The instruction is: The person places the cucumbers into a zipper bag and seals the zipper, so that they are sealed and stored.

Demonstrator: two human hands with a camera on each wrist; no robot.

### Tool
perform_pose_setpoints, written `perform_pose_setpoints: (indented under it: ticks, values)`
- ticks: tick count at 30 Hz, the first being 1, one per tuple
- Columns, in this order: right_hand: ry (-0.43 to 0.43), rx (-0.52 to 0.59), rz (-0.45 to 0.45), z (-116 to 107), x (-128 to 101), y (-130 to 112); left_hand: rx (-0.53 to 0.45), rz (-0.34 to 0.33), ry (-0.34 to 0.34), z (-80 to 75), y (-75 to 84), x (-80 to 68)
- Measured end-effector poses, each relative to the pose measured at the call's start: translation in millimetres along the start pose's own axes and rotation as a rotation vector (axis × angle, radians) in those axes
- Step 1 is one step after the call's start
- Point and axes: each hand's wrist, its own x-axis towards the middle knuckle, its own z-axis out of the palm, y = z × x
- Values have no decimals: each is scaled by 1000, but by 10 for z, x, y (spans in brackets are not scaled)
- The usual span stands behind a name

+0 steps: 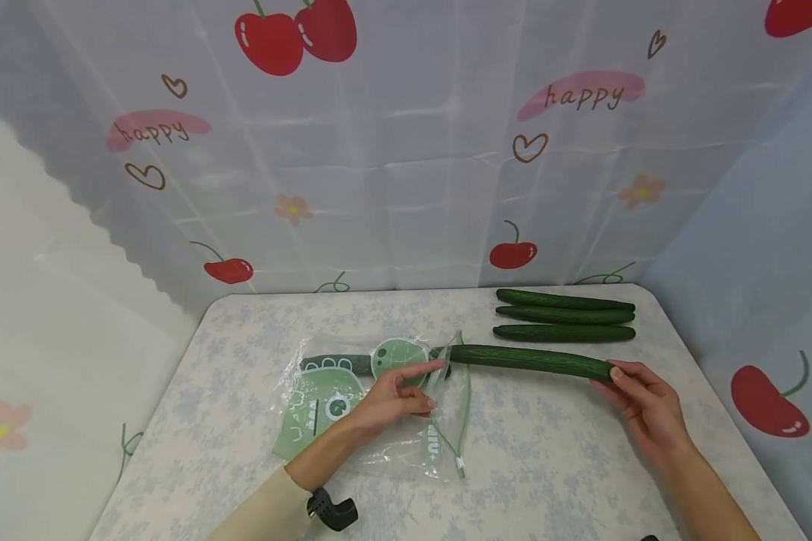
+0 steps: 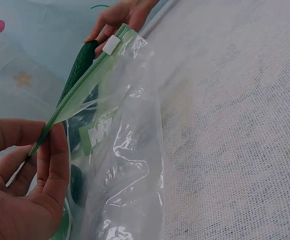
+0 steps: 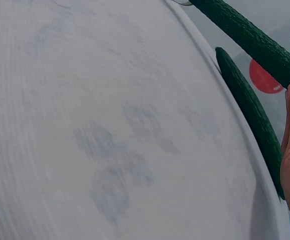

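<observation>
The left hand (image 1: 387,402) pinches the green zip edge of a clear plastic bag (image 1: 352,406); in the left wrist view the thumb and curled fingers (image 2: 55,160) press the strip between them, so this grip is closed on the bag's mouth and holds it lifted off the table (image 1: 555,451). The right hand (image 1: 643,406) grips the far end of a long dark cucumber (image 1: 531,359), fingertips curled round its tip. The cucumber lies nearly level, its other end at the bag's mouth, just beside the left hand's fingers; whether that end is already inside the opening cannot be told for sure.

The bag lies flat on the table to the left of the held cucumber, printed with green round figures, a white slider (image 2: 111,44) on its zip strip. Another dark cucumber (image 1: 334,364) shows through the plastic at the bag's far edge.

Beyond the held cucumber, toward the back of the table, three more cucumbers (image 1: 565,315) lie side by side, parallel to it and apart from it. The table has a pale flowered cover. Behind the table hangs a curtain (image 1: 406,150) printed with cherries, hearts and the word "happy".
</observation>
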Motion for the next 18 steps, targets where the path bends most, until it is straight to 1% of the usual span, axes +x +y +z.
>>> perform_pose_setpoints:
  ticks: [4, 13, 18]
  values:
    - [7, -18, 21, 70, 36, 122, -4, 6, -1, 10, -1, 14]
    - [8, -54, 30, 198, 144, 343, -7, 22, 7, 26, -4, 19]
    - [51, -100, 39, 276, 210, 416, -3, 21, -1, 27, 1, 32]
